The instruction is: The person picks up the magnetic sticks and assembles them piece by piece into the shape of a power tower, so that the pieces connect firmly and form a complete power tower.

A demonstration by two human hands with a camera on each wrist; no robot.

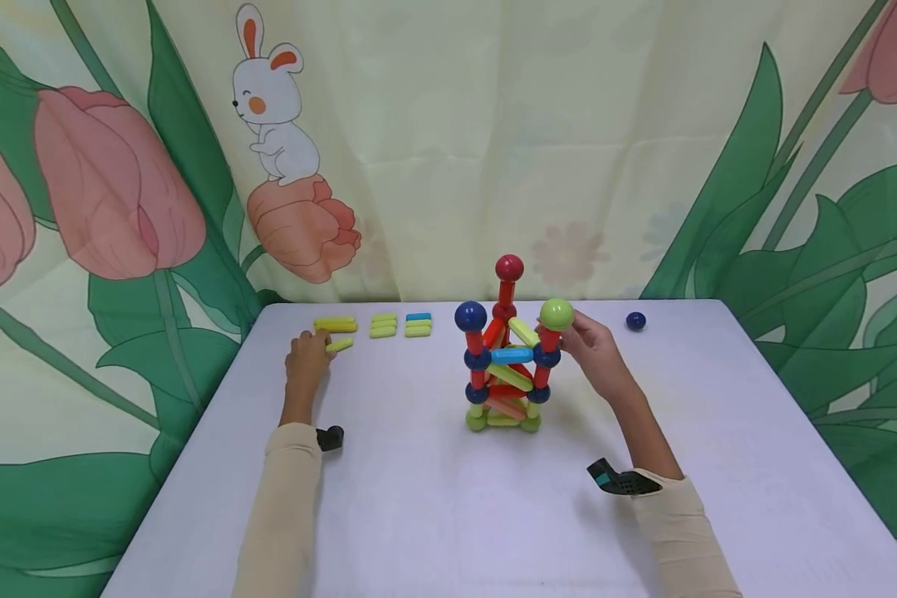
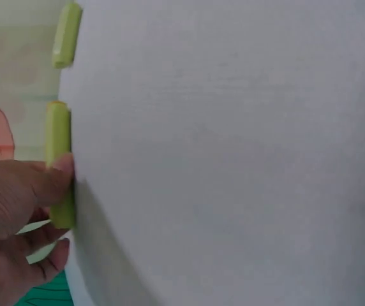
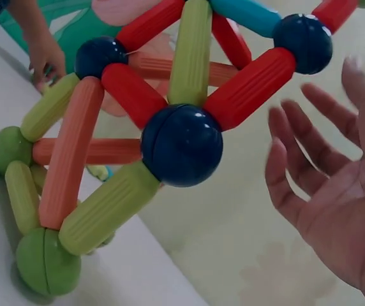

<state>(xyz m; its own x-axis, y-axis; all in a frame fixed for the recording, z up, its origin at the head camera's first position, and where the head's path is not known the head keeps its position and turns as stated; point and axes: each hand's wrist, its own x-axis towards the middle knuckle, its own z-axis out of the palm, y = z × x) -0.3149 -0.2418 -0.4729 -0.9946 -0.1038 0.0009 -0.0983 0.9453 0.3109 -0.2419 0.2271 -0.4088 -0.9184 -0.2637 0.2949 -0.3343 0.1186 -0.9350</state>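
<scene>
At the table's far left, my left hand [image 1: 306,363] pinches a yellow-green building rod [image 1: 340,345] between thumb and fingers. The left wrist view shows this rod [image 2: 59,131] held near the tabletop. Right of centre stands a tower of rods and balls [image 1: 512,355] with green balls at its base, dark blue balls higher up, and a red, a blue and a green ball on top. Beside the tower's upper right is my right hand [image 1: 598,355]. Its fingers [image 3: 313,150] are spread and loosely bent, with nothing held in the right wrist view; the head view partly hides the fingertips.
Yellow rods [image 1: 335,322] lie just beyond my left hand. To their right are a stack of yellow-green rods [image 1: 383,325] and another group with a blue rod [image 1: 419,316]. A loose dark blue ball [image 1: 635,321] sits at the back right. A printed curtain [image 1: 448,208] hangs behind the white table [image 1: 411,498].
</scene>
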